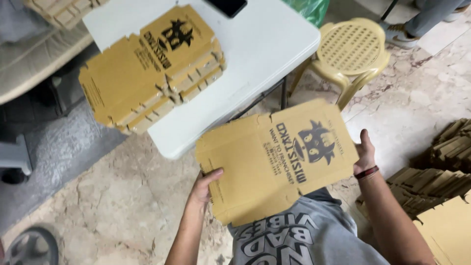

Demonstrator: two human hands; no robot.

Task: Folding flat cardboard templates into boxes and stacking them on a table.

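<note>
Both my hands grip one flat cardboard box blank (274, 159): left hand (202, 189) pinching its near edge, right hand (365, 153) clasping its far edge.

A flat carton blank (274, 159) is held before the person; the stacked blanks (152, 68) lie on the table (265, 44) at eleven o'clock, the chair (351, 54) at one.

Soft even daylight; faint shadows; slight motion blur
</note>
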